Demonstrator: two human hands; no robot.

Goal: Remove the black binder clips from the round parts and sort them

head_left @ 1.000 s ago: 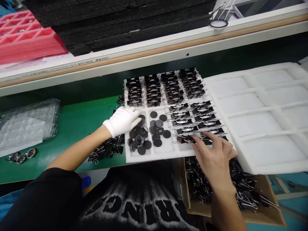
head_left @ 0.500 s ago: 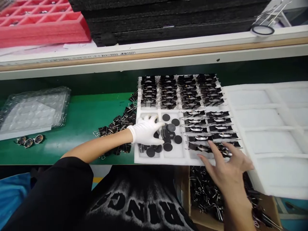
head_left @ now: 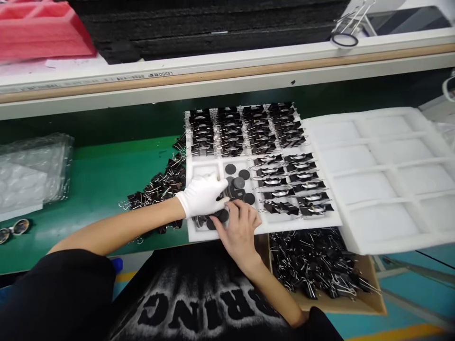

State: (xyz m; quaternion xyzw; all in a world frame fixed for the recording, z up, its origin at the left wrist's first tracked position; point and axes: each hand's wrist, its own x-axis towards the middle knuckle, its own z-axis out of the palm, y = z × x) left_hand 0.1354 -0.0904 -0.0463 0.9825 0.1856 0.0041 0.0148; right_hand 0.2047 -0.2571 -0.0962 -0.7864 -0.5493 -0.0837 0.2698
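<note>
My left hand [head_left: 204,194], in a white glove, is over the lower-left cells of a white foam tray [head_left: 265,226]. Its fingers are bent and close around something dark that I cannot make out. Close beside it, my bare right hand [head_left: 240,225] has its thumb and forefinger apart, near loose black discs [head_left: 222,216]. More round black discs [head_left: 239,183] lie scattered and piled in the neighbouring cell. Black binder clips gripping thin dark pieces stand in rows [head_left: 308,187] in the tray's other cells.
Loose binder clips [head_left: 156,187] are heaped left of the tray; a cardboard box [head_left: 369,303] below holds more. A second foam tray [head_left: 373,184] lies at right. Clear plastic trays [head_left: 33,173] and sunglasses [head_left: 14,229] are at left. A shelf edge [head_left: 213,71] runs behind.
My right hand has moved left from the clip rows to the discs beside my left hand. The left fingers have drawn together. The view has shifted right.
</note>
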